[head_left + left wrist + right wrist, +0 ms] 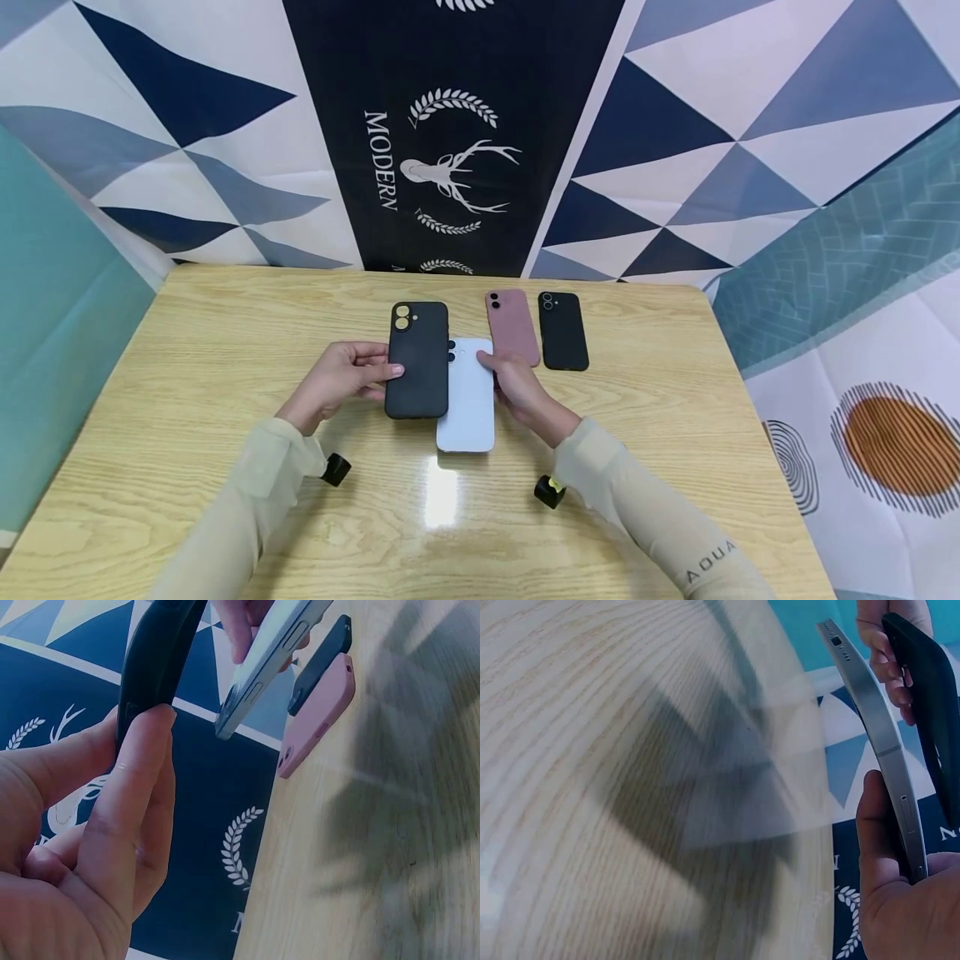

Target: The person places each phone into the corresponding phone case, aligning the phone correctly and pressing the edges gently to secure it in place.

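A black phone case point(417, 367) with camera cutouts is pinched at its left edge by the left hand point(337, 379). The right hand point(522, 392) grips a white phone point(467, 408) by its right edge, thumb on the back. In the head view the case overlaps the phone's upper left part. Both are held above the table; in the left wrist view a gap shows between the case point(157, 660) and the phone point(266, 664). The right wrist view shows the phone's metal side point(885, 742) in the fingers, with the black case point(926, 697) beyond it.
On the wooden table point(225, 333), a pink phone or case point(513, 329) and a dark one point(564, 333) lie side by side behind the right hand. Small black blocks point(336, 470) point(550, 492) show beside both sleeves. A patterned cloth point(450, 50) hangs at the table's far edge.
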`<act>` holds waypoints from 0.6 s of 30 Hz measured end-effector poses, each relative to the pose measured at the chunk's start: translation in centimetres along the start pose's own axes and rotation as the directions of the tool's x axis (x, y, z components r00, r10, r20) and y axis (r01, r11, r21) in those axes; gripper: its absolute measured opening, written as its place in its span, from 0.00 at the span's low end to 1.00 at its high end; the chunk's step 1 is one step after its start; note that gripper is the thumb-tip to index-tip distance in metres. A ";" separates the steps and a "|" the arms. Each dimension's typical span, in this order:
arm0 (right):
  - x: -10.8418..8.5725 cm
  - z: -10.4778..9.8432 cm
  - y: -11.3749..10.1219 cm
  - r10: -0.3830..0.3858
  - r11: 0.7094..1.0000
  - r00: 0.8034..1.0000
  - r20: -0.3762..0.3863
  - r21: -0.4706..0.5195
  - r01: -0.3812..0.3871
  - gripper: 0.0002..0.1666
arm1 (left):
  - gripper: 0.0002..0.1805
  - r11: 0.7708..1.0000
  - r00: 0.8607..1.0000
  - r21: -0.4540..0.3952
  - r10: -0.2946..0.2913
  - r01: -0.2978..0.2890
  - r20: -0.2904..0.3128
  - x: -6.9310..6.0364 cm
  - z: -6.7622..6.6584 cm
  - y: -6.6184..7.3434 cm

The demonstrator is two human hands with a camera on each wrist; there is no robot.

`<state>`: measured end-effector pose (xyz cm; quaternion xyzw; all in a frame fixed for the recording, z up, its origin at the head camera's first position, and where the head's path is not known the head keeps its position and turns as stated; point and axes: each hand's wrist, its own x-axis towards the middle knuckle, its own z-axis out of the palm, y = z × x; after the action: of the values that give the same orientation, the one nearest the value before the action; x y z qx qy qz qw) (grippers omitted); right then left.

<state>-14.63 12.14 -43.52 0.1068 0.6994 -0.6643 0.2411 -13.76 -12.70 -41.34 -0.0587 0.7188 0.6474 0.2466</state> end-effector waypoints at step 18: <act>0.6 0.3 -0.8 -0.026 1.000 0.998 0.054 0.000 0.026 0.15 | 0.28 1.000 1.000 -0.006 -0.007 0.007 -0.004 -0.2 1.0 -0.5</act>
<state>-15.46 11.62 -43.16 0.0796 0.6941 -0.6699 0.2511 -13.13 -11.89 -41.74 -0.0631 0.7171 0.6486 0.2473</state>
